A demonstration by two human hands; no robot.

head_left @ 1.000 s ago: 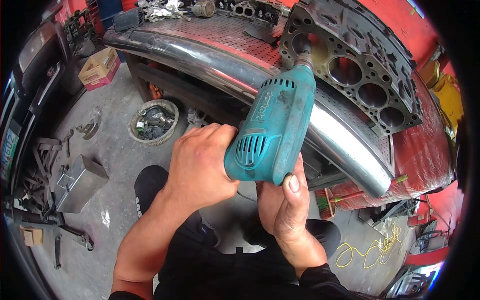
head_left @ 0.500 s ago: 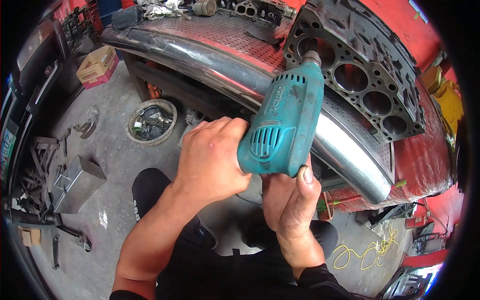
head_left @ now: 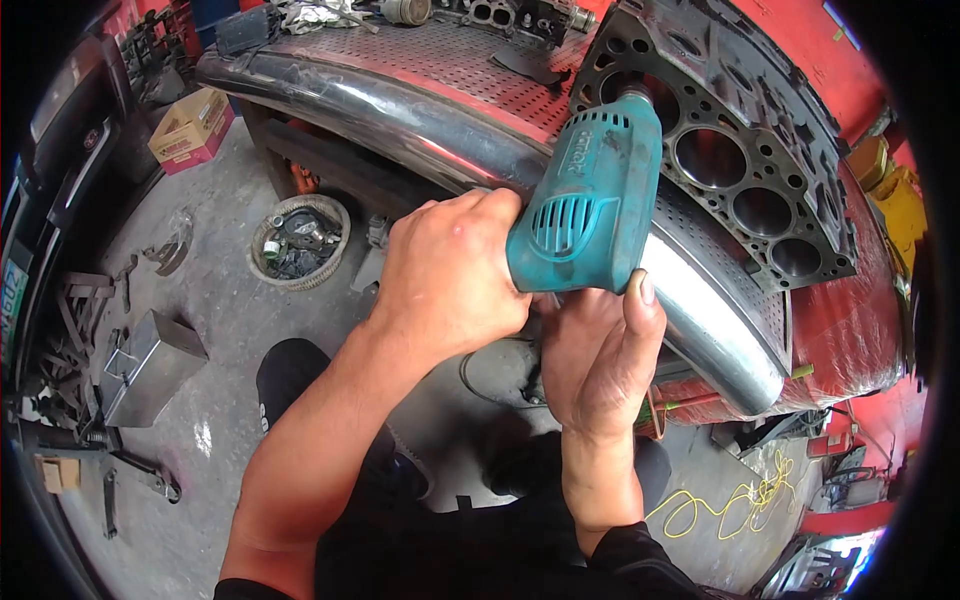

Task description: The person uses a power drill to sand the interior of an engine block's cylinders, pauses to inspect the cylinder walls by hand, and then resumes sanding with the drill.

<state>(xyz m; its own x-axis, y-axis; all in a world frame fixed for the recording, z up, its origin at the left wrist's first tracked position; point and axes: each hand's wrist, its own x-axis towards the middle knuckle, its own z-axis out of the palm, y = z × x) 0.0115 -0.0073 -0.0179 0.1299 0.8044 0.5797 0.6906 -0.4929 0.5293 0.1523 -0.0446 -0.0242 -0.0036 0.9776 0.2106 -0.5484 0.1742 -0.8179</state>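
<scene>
Over at the perforated desk (head_left: 430, 75), the teal drill (head_left: 585, 200) sits right of centre in the frame, nose toward the upper right. The left hand (head_left: 450, 270) is wrapped tight at its rear; the right hand (head_left: 605, 365) is beneath, thumb up at the back edge, its fingers hidden, so I can't tell its grip. The nose stands at the end bore (head_left: 667, 103) of the engine block (head_left: 737, 187); its tip is out of sight. I'd judge this the working-at-the-bore step; the next move calls for steady alignment with that opening.
</scene>
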